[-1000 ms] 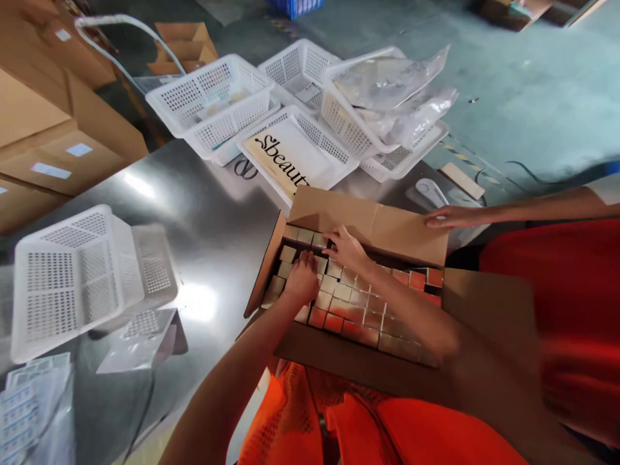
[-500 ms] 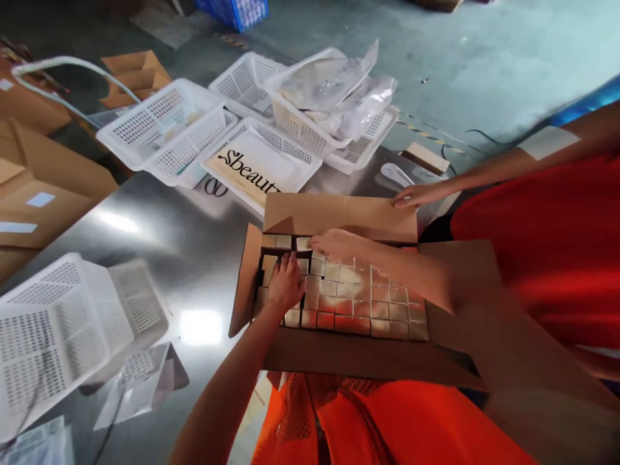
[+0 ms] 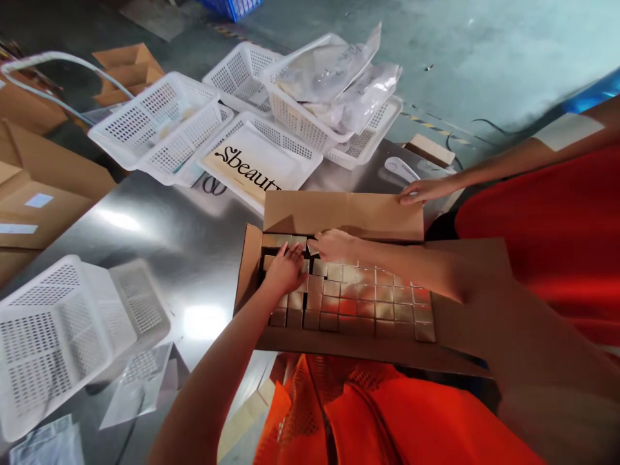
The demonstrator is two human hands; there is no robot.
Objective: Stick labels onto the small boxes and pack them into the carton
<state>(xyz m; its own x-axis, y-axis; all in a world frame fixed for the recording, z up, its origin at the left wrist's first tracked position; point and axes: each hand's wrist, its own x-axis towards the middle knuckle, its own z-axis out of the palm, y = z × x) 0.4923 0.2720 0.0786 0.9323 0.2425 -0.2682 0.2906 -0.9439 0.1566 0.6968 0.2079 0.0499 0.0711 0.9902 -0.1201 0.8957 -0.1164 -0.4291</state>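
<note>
An open cardboard carton (image 3: 368,342) holds rows of small, shiny pale-gold boxes (image 3: 382,294). My left hand (image 3: 287,268) lies over the boxes at the carton's left end, its fingers stretched out onto their tops near the far row. Just right of it, my right hand (image 3: 334,246) reaches across the carton with its fingers closed around a small box (image 3: 312,248) at the far side. That box sits tilted beside a dark gap. My palm and forearm hide part of the far rows.
A co-worker's hand (image 3: 420,192) rests on the raised far flap (image 3: 339,210). White perforated baskets (image 3: 157,126) crowd the table's back, one with clear plastic bags (image 3: 334,77). Another white basket (image 3: 53,336) stands on the metal table (image 3: 159,248) at left. Scissors (image 3: 213,185) lie near the baskets.
My left hand has shifted slightly up toward the far row. The small box at my right fingertips, flat before, is now tilted. The view has shifted a little.
</note>
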